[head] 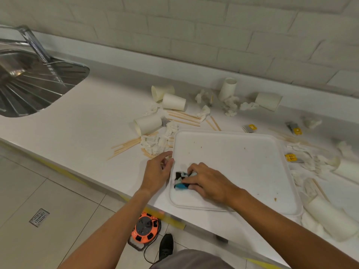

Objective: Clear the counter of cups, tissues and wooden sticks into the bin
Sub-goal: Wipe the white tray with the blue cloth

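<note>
A white tray point(242, 152) lies on the white counter point(87, 117). My right hand point(207, 181) presses a blue, black and white cloth point(181, 180) onto the tray's near left corner. My left hand point(158, 171) rests at the tray's left rim, fingers apart, holding nothing. Behind the tray lie several white paper cups point(173, 101), crumpled tissues point(157, 142) and wooden sticks point(126, 145). More cups point(330, 220) and tissues point(318, 162) lie to the right of the tray. No bin is in view.
A steel sink point(29, 82) with a tap is at the far left. Small yellow and grey sachets point(250, 128) lie behind and right of the tray. On the floor below the counter edge sits an orange cable reel point(145, 229), beside my black shoe point(166, 245).
</note>
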The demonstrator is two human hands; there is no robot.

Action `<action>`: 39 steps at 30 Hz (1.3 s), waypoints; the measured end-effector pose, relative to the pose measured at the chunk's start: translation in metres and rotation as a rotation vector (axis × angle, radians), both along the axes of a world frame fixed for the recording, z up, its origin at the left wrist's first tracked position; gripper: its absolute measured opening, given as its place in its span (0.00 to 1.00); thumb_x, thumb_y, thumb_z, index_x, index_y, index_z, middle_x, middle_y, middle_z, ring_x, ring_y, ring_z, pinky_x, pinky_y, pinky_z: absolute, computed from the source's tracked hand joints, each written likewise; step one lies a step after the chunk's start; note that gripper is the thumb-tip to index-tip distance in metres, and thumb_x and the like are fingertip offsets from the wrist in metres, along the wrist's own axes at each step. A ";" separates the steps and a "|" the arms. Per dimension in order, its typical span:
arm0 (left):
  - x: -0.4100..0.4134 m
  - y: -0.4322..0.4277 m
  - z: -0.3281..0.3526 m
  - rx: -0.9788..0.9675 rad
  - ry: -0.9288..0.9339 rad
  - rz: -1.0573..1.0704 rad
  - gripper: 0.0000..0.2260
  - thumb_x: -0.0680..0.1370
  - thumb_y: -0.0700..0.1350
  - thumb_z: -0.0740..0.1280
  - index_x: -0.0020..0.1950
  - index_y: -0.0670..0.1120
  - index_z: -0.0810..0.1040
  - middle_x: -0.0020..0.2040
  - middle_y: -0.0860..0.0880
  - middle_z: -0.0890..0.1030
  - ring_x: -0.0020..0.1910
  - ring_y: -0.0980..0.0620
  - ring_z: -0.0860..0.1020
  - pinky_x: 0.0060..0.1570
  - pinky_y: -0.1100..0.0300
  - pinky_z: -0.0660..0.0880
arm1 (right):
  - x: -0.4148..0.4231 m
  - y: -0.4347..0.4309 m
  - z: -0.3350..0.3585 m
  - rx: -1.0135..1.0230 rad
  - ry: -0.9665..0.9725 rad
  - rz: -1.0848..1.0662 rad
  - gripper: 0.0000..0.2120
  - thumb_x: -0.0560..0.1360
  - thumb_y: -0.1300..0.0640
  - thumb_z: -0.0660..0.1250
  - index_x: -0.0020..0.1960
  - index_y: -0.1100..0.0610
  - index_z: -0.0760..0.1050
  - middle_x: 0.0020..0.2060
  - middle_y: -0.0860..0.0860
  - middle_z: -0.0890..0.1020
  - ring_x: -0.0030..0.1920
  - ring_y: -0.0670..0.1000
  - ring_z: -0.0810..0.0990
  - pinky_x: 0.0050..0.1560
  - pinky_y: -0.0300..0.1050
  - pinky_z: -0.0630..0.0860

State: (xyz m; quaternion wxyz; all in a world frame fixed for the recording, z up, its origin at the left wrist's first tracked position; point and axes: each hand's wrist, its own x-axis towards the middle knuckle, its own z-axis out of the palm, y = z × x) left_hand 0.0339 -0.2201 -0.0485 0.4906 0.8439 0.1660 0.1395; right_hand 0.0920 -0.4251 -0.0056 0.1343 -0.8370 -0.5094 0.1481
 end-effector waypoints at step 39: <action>0.006 0.015 0.014 -0.310 0.140 -0.212 0.20 0.79 0.44 0.67 0.71 0.51 0.71 0.37 0.42 0.76 0.31 0.47 0.80 0.33 0.55 0.81 | 0.043 0.022 -0.006 0.137 0.030 -0.426 0.15 0.81 0.47 0.60 0.65 0.47 0.77 0.50 0.47 0.68 0.51 0.47 0.69 0.47 0.49 0.75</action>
